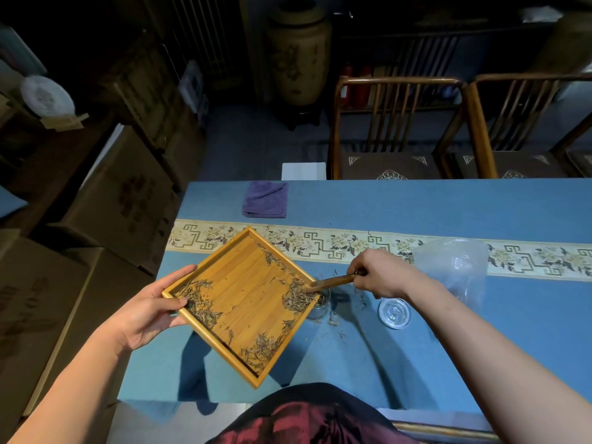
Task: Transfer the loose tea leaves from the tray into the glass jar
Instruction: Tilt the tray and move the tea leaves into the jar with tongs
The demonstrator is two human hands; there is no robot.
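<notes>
My left hand (pixel 150 310) grips the left corner of a square bamboo tray (pixel 246 290) and holds it lifted above the blue table, its right corner over a small glass jar (pixel 320 307). Loose tea leaves (pixel 296 296) lie heaped at that right corner, with smaller clumps at the left and bottom corners. My right hand (pixel 381 274) pinches a thin wooden scoop (pixel 333 281) whose tip rests in the heap at the tray's rim, just above the jar's mouth. The tray hides most of the jar.
A glass lid (pixel 394 313) lies flat right of the jar. A crumpled clear plastic bag (pixel 455 264) sits further right. A folded purple cloth (pixel 266 200) lies at the table's far side. Some spilled leaves (pixel 334 322) lie by the jar. Two wooden chairs (pixel 397 129) stand behind the table.
</notes>
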